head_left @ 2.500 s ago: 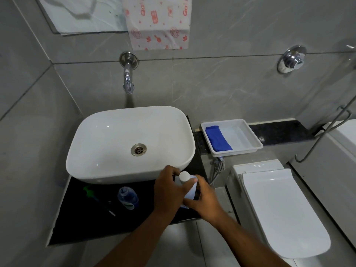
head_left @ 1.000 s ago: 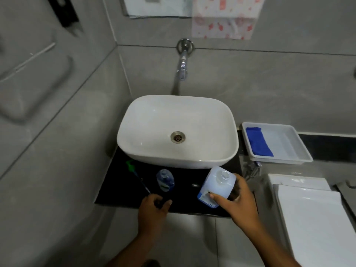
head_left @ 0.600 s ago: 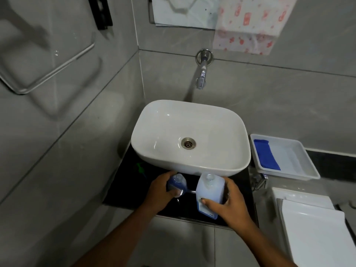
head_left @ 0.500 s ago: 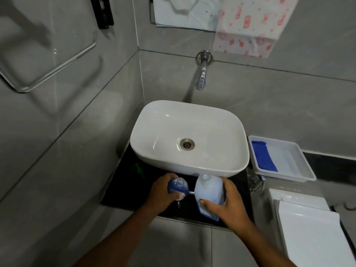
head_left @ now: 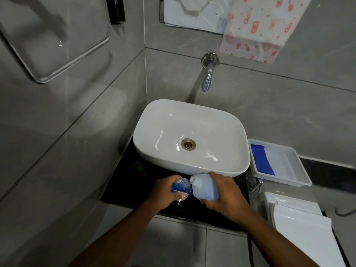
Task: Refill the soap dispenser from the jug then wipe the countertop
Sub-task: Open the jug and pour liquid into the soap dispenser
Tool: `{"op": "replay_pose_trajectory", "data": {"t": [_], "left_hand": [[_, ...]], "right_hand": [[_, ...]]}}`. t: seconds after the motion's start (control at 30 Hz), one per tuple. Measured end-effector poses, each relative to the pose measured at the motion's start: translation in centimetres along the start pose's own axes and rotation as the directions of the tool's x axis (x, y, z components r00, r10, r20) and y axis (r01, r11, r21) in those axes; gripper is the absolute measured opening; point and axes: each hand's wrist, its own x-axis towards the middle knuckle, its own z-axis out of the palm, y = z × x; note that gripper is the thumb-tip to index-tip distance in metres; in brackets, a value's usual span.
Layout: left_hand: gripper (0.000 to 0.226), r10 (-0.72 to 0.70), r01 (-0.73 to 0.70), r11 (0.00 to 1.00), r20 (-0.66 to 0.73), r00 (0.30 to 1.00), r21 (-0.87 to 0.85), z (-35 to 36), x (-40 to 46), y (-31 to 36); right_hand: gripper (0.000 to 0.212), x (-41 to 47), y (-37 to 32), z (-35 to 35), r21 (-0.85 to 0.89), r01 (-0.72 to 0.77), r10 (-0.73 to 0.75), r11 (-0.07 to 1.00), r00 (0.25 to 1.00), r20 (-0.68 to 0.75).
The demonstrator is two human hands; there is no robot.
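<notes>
My left hand (head_left: 163, 191) grips the small blue soap dispenser (head_left: 182, 187), which stands with its neck uncapped on the black countertop (head_left: 123, 189) in front of the white basin (head_left: 190, 135). My right hand (head_left: 225, 195) holds the pale translucent jug (head_left: 204, 186), tipped to the left with its mouth right at the dispenser's neck. Blue liquid shows in both. A folded blue cloth (head_left: 262, 158) lies in the white tray (head_left: 292, 176) to the right of the basin.
A green pump piece (head_left: 139, 167) lies on the dark counter at the left, under the basin's rim. A wall tap (head_left: 207, 81) juts out above the basin. A white toilet lid (head_left: 300, 234) sits low at the right, a towel bar (head_left: 57, 68) on the left wall.
My left hand took hold of the dispenser. My right hand brought the uncapped jug beside it and tipped it from upright to leaning left, mouth against the dispenser's neck.
</notes>
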Motion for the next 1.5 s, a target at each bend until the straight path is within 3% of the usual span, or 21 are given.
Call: {"op": "replay_pose_trajectory", "data": {"t": [0.17, 0.57, 1.5], "left_hand": [[0.040, -0.007, 0.007, 0.999, 0.005, 1.000, -0.046, 0.0, 0.0, -0.1], [0.045, -0.038, 0.038, 0.995, -0.004, 0.999, -0.094, 0.4, 0.2, -0.5], [0.047, -0.031, 0.031, 0.995, 0.001, 1.000, -0.091, 0.4, 0.2, -0.6]], "right_hand": [[0.091, 0.5, -0.3, -0.2, -0.176, 0.025, -0.012, 0.984, 0.997, 0.077], [0.089, 1.6, -1.9, -1.9, -0.393, 0.114, -0.047, 0.912, 0.983, 0.177], [0.089, 2.8, -3.5, -3.0, -0.533, 0.180, -0.041, 0.827, 0.964, 0.261]]}}
